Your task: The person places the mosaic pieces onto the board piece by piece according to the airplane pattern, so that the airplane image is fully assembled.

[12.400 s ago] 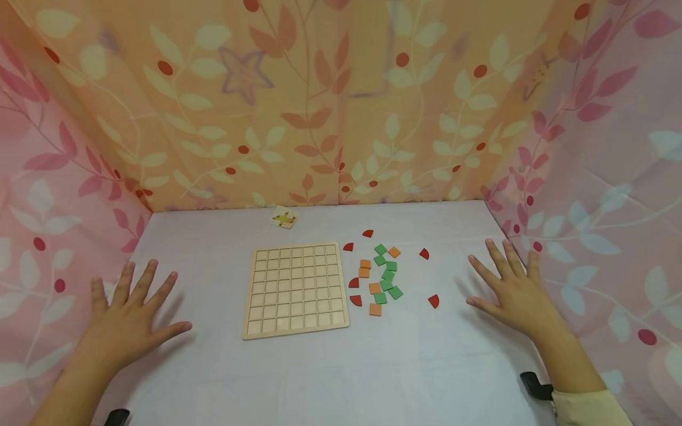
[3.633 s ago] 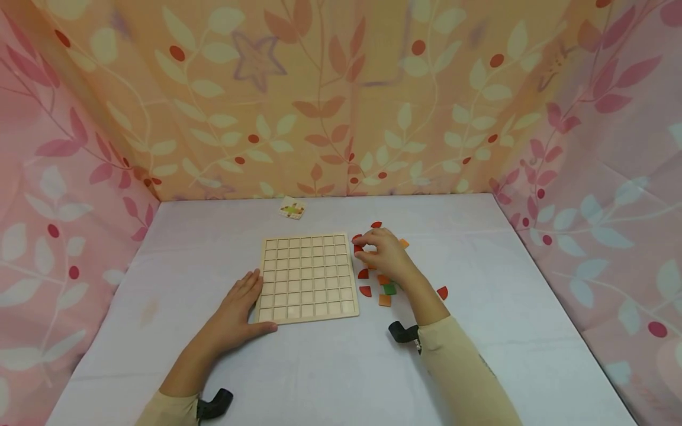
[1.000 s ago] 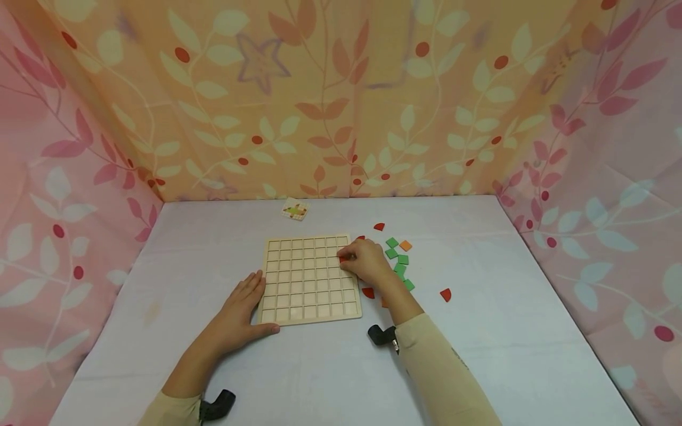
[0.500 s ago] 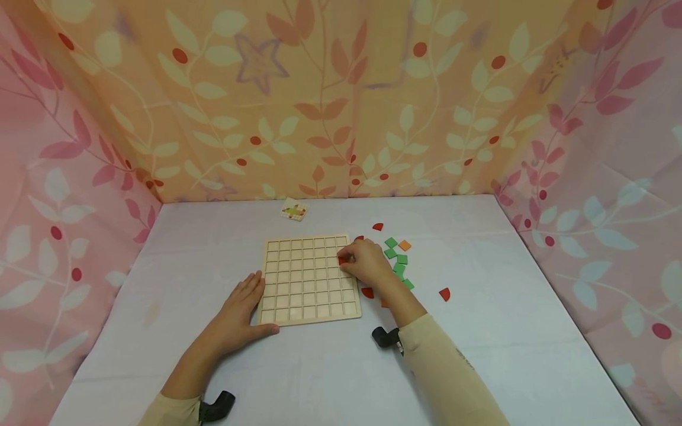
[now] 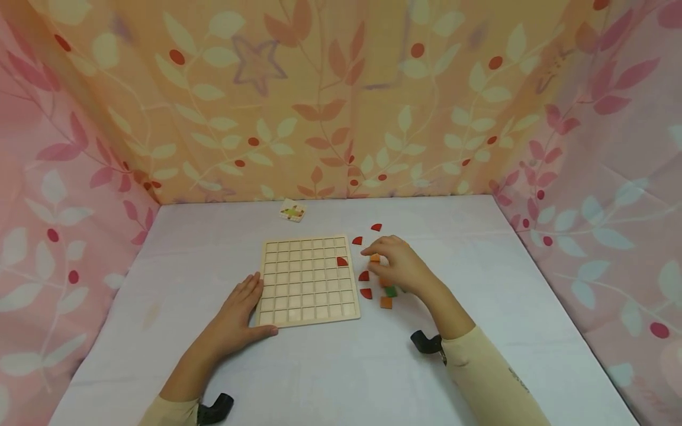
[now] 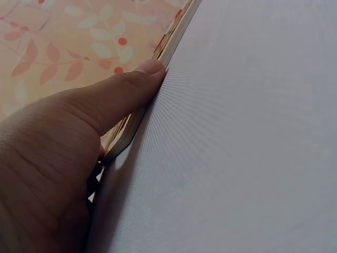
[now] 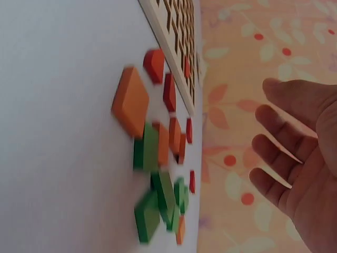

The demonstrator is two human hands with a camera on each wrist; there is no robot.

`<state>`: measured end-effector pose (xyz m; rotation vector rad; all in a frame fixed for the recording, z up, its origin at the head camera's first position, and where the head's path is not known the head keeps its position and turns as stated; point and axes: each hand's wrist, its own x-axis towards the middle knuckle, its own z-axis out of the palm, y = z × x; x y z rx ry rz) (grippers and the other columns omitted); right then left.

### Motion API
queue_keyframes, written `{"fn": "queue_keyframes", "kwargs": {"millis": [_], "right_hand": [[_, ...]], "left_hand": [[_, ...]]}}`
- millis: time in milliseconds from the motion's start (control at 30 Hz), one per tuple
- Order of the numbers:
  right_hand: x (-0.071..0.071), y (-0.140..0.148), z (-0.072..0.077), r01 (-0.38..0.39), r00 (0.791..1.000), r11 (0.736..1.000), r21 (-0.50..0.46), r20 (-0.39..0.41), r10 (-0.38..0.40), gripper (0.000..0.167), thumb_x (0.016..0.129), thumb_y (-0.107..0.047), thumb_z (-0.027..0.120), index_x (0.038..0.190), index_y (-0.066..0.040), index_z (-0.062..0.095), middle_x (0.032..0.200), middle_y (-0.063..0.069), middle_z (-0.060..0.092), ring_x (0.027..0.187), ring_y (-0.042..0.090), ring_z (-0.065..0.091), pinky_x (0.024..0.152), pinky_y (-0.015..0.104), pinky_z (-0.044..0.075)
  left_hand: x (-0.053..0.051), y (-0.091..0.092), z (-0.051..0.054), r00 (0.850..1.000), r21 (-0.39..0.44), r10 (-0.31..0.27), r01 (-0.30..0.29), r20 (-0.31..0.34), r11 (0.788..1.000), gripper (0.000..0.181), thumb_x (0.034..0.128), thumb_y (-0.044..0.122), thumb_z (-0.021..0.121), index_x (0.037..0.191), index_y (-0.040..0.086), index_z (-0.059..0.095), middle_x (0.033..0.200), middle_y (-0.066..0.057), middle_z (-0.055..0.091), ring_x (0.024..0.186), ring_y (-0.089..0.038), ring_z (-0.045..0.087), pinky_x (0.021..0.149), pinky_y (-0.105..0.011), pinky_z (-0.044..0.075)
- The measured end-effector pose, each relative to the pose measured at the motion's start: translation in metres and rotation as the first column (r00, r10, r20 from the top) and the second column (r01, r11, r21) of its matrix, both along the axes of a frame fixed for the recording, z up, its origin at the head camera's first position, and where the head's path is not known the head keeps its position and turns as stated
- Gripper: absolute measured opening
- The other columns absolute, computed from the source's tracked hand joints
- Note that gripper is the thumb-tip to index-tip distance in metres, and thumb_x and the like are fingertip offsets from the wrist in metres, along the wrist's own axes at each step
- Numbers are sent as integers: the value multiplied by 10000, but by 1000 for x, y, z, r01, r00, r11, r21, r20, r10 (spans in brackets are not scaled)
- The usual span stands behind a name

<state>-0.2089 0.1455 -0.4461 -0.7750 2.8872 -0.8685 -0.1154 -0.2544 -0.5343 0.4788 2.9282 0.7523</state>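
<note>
I see a pale, square, gridded wooden board (image 5: 306, 285), smooth and matt, flat red quarter-circle pieces (image 5: 366, 294), orange square pieces (image 5: 386, 303) and green square pieces (image 5: 391, 291), smooth-faced, a white cloth-covered surface (image 5: 319, 378), my beige cloth sleeves (image 5: 490, 378) and a flower-printed orange cloth curtain (image 5: 330, 59).

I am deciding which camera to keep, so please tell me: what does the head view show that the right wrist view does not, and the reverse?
Only the head view: the left hand at the board, and the board's full outline.
Only the right wrist view: the palm side of the right hand, and most green pieces, which that hand hides in the head view.
Both: the right hand, one red piece on the board, loose red pieces and orange pieces.
</note>
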Motion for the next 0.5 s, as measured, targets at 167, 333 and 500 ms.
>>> {"fn": "queue_keyframes", "kwargs": {"millis": [167,333,500], "right_hand": [[10,22,2,-19,1000,1000,0,-10,19,264,914,-185,778,1176,-166,771,1149,-55,697,1193,185,554,1035,439,502],[24,35,-2,-44,999,999,-20,16,45,248,907,-175,786,1155,-179,775,1128,-64,695,1134,146,556,994,422,509],[34,43,-14,-89,995,993,-72,30,92,241,899,-159,799,1139,-176,786,1104,-23,708,1125,116,543,970,404,518]], "left_hand": [[2,-1,3,1000,17,11,-11,-1,1000,1245,744,729,768,1610,1,249,1722,-123,127,1594,-336,76,1267,-551,130],[3,2,5,1000,29,17,-17,8,999,1243,740,710,784,1609,-2,251,1719,-129,133,1591,-348,82,1256,-579,138],[2,3,4,1000,23,15,-15,7,1000,1239,748,724,766,1609,-2,250,1718,-130,136,1592,-347,79,1256,-578,134]]}}
